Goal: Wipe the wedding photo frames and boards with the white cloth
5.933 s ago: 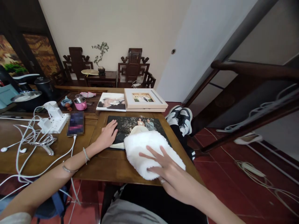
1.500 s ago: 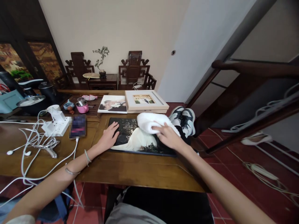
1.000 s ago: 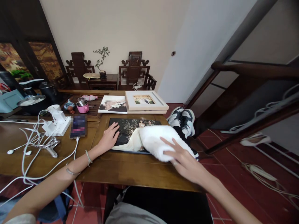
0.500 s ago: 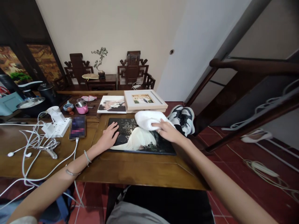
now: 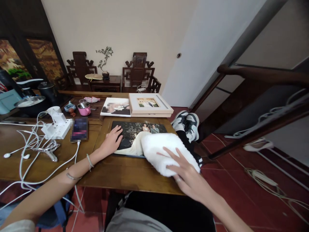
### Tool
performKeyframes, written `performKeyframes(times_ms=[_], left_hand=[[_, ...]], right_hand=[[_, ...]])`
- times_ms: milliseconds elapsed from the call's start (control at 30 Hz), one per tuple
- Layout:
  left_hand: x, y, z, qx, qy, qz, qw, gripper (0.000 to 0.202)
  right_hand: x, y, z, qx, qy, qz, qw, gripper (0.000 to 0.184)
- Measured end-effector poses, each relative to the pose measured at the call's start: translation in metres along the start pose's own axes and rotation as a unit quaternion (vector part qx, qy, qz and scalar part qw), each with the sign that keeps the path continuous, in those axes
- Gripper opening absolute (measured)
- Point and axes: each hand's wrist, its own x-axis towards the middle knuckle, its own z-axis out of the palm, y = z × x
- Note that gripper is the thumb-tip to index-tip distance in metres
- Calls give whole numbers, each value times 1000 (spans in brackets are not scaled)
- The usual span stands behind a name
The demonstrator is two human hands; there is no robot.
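Note:
A dark photo panel (image 5: pixel 127 132) with a wedding picture lies flat on the wooden table (image 5: pixel 116 175). My left hand (image 5: pixel 113 140) rests on its left edge, fingers stretched out and holding nothing. A fluffy white cloth (image 5: pixel 159 148) covers the panel's lower right part and hangs past its near edge. On the cloth is my right hand (image 5: pixel 185 174), with fingers spread over its top and the cloth bunched under the palm; the thumb is hidden.
Behind the panel lie a boxed photo frame (image 5: pixel 151 108) and a white photo print (image 5: pixel 116 108). A phone (image 5: pixel 79 129), power strip (image 5: pixel 60 127), tangled cables and a pink cup (image 5: pixel 84 109) stand to the left. Sneakers (image 5: pixel 187 124) show beyond the table's right edge.
My right hand and the white cloth have moved toward me and right, from the panel's far edge to its near right corner, uncovering two pictured figures. My left hand stays put.

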Motion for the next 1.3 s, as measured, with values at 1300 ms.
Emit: performKeyframes(times_ms=[1300], left_hand=[[0, 4, -6, 20, -27, -11, 999, 45]], right_hand=[[137, 49, 2, -24, -90, 99, 991, 45]])
